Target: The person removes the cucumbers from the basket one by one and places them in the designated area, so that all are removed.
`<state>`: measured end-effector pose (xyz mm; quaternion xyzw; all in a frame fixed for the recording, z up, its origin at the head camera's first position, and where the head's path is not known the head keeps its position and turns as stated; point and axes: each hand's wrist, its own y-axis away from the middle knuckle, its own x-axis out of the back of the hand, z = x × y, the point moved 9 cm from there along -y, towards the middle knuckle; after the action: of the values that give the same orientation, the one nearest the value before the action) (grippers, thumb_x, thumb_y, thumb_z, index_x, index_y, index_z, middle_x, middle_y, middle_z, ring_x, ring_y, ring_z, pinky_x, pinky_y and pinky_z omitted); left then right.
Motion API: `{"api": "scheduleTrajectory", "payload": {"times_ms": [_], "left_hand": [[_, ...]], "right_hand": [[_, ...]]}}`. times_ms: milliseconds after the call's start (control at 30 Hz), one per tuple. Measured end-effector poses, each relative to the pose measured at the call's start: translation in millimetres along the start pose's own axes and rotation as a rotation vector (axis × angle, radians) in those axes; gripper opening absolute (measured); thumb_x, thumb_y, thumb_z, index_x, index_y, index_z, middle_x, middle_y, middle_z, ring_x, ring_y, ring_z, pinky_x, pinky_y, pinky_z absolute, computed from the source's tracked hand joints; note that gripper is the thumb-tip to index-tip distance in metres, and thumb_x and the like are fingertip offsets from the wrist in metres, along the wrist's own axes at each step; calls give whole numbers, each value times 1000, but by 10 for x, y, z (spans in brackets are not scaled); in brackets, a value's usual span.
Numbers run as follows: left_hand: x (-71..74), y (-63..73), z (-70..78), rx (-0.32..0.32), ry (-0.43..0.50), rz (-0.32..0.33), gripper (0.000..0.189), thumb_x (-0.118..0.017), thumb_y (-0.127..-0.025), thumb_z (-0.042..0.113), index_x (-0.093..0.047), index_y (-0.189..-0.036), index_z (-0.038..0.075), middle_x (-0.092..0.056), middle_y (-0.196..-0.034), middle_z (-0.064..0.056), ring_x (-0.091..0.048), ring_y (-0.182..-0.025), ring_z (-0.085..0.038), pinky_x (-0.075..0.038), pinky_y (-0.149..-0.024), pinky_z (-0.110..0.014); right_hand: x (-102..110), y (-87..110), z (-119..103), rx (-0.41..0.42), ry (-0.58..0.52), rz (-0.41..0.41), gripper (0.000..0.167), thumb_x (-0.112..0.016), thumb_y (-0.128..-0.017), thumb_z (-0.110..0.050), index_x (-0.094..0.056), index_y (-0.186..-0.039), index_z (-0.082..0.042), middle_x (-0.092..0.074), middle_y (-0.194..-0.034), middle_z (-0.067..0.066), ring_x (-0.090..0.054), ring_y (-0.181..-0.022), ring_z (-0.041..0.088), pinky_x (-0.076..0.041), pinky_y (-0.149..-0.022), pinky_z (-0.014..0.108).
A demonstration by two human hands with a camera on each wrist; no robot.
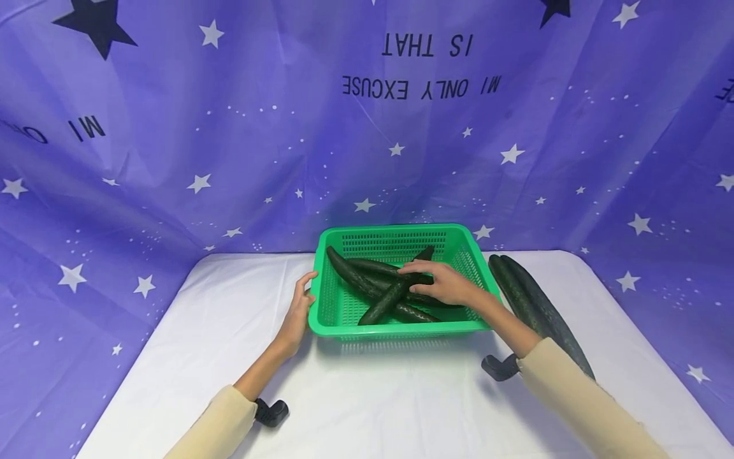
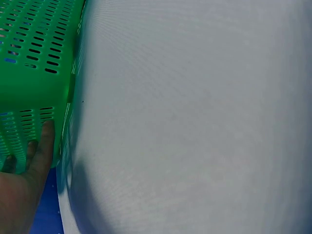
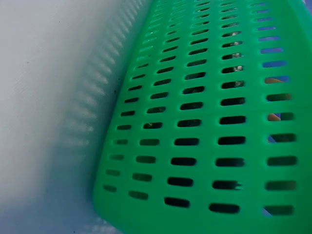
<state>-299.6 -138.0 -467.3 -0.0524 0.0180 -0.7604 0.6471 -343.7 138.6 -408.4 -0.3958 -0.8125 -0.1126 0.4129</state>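
Note:
A green plastic basket with slotted walls stands on the white cloth, holding several long dark green cucumbers. One cucumber lies diagonally across the others. My right hand reaches in over the right rim and grips this top cucumber, thumb on the near side and fingers over it. At the basket's left side, my left hand touches the outer wall; in the left wrist view its fingers lie fairly straight against the slots. The right wrist view shows the basket wall, which hides the right hand.
Two more cucumbers lie side by side to the right of the basket, partly under the right forearm. A purple star-printed curtain hangs behind and along both sides of the white table.

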Motion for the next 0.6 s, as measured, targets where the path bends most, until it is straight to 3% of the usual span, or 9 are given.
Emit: {"api": "scheduleTrajectory", "payload": {"times_ms": [167, 400, 600], "left_hand": [[-1, 12, 12, -3, 9, -12, 55, -27, -100, 20, -21, -155, 23, -41, -138, -20, -52, -108, -34, -50, -82, -35], [2, 11, 5, -4, 9, -16, 54, -26, -101, 21, -21, -155, 24, -40, -140, -21, -50, -112, -39, -50, -84, -37], [-6, 5, 1, -4, -5, -14, 55, -25, -100, 20, -21, -155, 24, -39, -142, -22, -48, -117, -39, -47, -88, -39]], "right_hand": [[-77, -71, 7, 11, 11, -52, 43, -66, -96, -12, -59, -138, -7, -49, -145, 20, -26, -143, 44, -30, -108, 61], [-148, -171, -5, 28, 79, -84, 45, -68, -94, -12, -60, -138, -10, -48, -146, 19, -23, -144, 46, -14, -111, 66], [-195, -220, -5, 24, 177, -109, 48, -71, -92, -12, -60, -139, -12, -46, -149, 16, -24, -143, 45, -17, -110, 67]]}}
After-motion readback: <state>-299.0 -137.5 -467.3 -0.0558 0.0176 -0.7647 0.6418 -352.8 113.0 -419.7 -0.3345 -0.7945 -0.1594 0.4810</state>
